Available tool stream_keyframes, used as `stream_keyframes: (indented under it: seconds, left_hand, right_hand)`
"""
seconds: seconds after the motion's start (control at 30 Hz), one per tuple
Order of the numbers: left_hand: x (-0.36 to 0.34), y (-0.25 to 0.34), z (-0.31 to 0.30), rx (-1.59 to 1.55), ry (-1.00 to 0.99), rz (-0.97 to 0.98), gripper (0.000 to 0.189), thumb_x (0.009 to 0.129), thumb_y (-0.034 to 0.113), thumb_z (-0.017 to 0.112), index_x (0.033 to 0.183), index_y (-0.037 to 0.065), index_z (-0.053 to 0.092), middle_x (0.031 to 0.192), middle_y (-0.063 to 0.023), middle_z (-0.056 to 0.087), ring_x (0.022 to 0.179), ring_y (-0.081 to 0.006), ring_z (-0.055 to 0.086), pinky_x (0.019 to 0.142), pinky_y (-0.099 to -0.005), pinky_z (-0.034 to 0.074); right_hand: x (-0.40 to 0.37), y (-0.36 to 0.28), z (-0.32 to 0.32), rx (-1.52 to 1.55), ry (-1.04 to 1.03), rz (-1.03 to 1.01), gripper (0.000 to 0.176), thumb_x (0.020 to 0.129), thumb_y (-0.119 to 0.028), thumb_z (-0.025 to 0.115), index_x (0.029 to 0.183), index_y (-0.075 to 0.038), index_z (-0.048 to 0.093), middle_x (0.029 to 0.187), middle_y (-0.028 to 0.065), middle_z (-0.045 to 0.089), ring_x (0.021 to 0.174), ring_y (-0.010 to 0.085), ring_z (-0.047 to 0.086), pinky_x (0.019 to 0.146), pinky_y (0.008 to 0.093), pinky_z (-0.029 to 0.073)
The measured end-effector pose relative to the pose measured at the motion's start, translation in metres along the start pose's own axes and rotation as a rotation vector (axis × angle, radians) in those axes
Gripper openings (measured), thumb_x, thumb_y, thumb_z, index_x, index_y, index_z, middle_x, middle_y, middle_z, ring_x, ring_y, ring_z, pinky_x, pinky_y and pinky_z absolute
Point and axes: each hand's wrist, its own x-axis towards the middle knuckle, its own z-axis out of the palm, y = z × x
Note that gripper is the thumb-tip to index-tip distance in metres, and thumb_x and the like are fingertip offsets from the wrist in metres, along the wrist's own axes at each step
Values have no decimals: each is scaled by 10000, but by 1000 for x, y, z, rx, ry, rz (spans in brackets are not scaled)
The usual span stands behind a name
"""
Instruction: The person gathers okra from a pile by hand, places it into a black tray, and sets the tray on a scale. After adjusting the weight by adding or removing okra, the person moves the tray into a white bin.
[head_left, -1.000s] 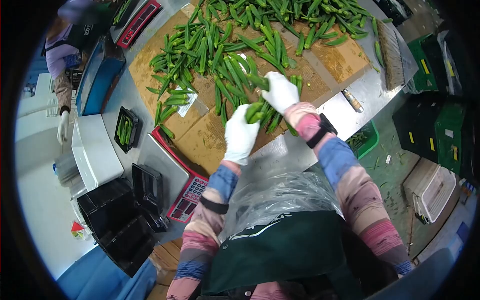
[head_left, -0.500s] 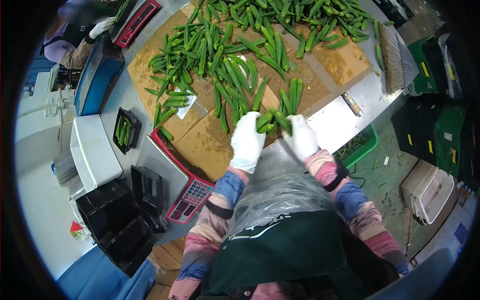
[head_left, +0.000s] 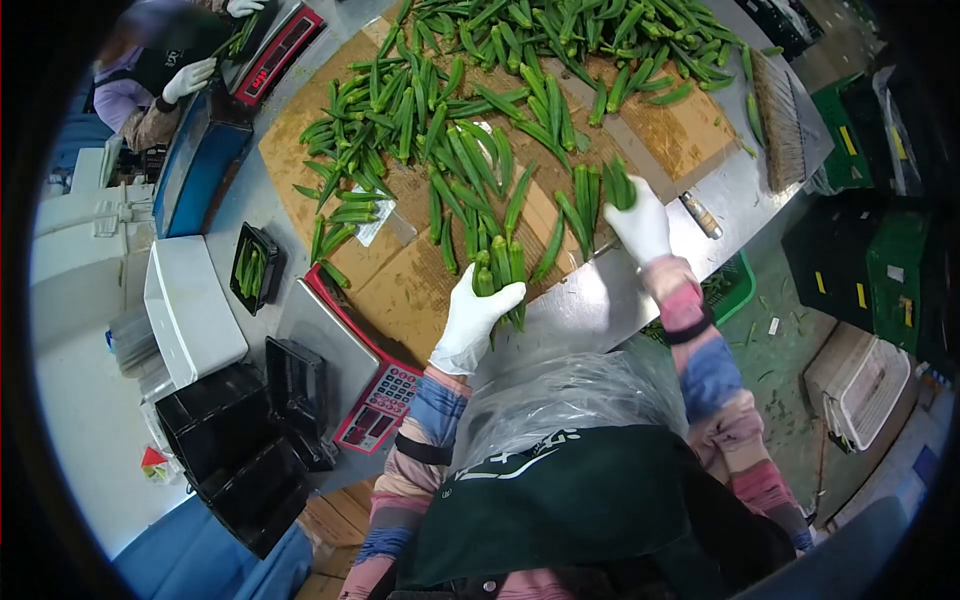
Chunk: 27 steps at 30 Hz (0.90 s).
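My left hand (head_left: 468,325), in a white glove, is closed around a small bundle of okra (head_left: 508,262) at the front edge of the cardboard. To the right, my gloved right hand (head_left: 643,226) grips a few okra pods (head_left: 619,188), partly hidden by the fingers. Between the hands a few loose pods (head_left: 580,212) lie side by side on the cardboard (head_left: 405,290). Beyond them a big heap of okra (head_left: 560,35) spreads over the back of the cardboard.
On my left are a red-framed scale (head_left: 380,408), black trays (head_left: 292,385), a tray holding okra (head_left: 254,266) and a white bin (head_left: 190,310). A brush (head_left: 780,125) and a short-handled tool (head_left: 702,214) lie right. Another person's gloved hand (head_left: 188,80) works at a second scale (head_left: 280,55).
My hands have moved apart from where they worked together. The left went down and left with a bundle of okra; the right went up and right with a few pods.
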Motion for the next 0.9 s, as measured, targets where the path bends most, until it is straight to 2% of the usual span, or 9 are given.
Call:
stream_keyframes:
  seconds: [0.1, 0.13, 0.23, 0.37, 0.5, 0.63, 0.67, 0.8, 0.9]
  left_hand:
    - [-11, -1, 4, -7, 20, -18, 508, 828, 65, 814, 1281, 0, 592, 1179, -16, 660, 1038, -117, 615, 938, -284, 491]
    - [-12, -6, 2, 4, 17, 19, 506, 845, 114, 801, 1295, 22, 586, 1082, -20, 667, 922, -138, 631, 837, -319, 534]
    - [-23, 1, -5, -141, -11, -86, 502, 868, 144, 777, 1311, 25, 574, 1067, -32, 667, 925, -160, 645, 827, -351, 556]
    - [-46, 25, -9, -344, -56, -65, 522, 897, 159, 737, 1365, 42, 538, 1109, -55, 653, 938, -183, 655, 861, -371, 568]
    - [-54, 35, -15, -449, -160, -22, 574, 929, 170, 709, 1440, 65, 471, 1229, -74, 615, 1056, -195, 635, 947, -381, 543]
    - [-64, 45, -9, -600, -237, 124, 561, 993, 232, 645, 1483, 79, 421, 1359, -74, 569, 1241, -192, 564, 1064, -371, 469]
    - [-69, 46, -14, -626, -247, 124, 480, 1056, 307, 536, 1468, 85, 433, 1403, -69, 554, 1288, -187, 536, 1107, -367, 429]
    - [-85, 30, -51, -699, -126, 94, 428, 1098, 366, 415, 1435, 106, 457, 1400, -77, 556, 1269, -198, 551, 1092, -378, 449]
    - [-102, 26, -66, -695, -14, 201, 425, 1095, 363, 428, 1437, 114, 460, 1391, -76, 563, 1263, -195, 555, 1074, -374, 462]
  right_hand:
    - [20, -31, 35, -428, -19, 9, 716, 764, -363, 800, 1338, -39, 521, 1239, 237, 649, 1115, 393, 655, 925, 471, 539]
    - [23, -38, 39, -466, -35, 34, 715, 756, -360, 800, 1331, -41, 520, 1235, 239, 649, 1114, 392, 657, 927, 475, 538]
    - [39, -41, 34, -470, -70, 79, 686, 725, -327, 823, 1271, -28, 535, 1186, 223, 666, 1061, 409, 676, 917, 489, 549]
    - [28, -37, -12, 434, -421, 47, 546, 802, -293, 787, 1242, -12, 625, 1081, 114, 724, 942, 225, 705, 854, 355, 558]
    - [-33, -50, -13, 1152, -927, 227, 494, 877, -228, 736, 1298, -6, 605, 1120, 70, 697, 940, 185, 673, 856, 318, 535]
    - [-112, -90, 54, 1065, -759, 271, 433, 918, -83, 697, 1328, -1, 585, 1223, 55, 666, 1100, 149, 618, 981, 301, 477]
    - [-126, -97, 69, 1069, -734, 252, 446, 920, -73, 691, 1346, -8, 575, 1236, 55, 662, 1113, 147, 615, 987, 308, 476]
    - [-157, -125, 101, 1054, -746, 247, 455, 952, -59, 659, 1390, -21, 542, 1270, 54, 652, 1133, 141, 612, 997, 302, 471]
    - [-173, -144, 123, 1035, -756, 246, 423, 977, -71, 638, 1386, -30, 539, 1279, 49, 645, 1127, 133, 612, 989, 297, 476]
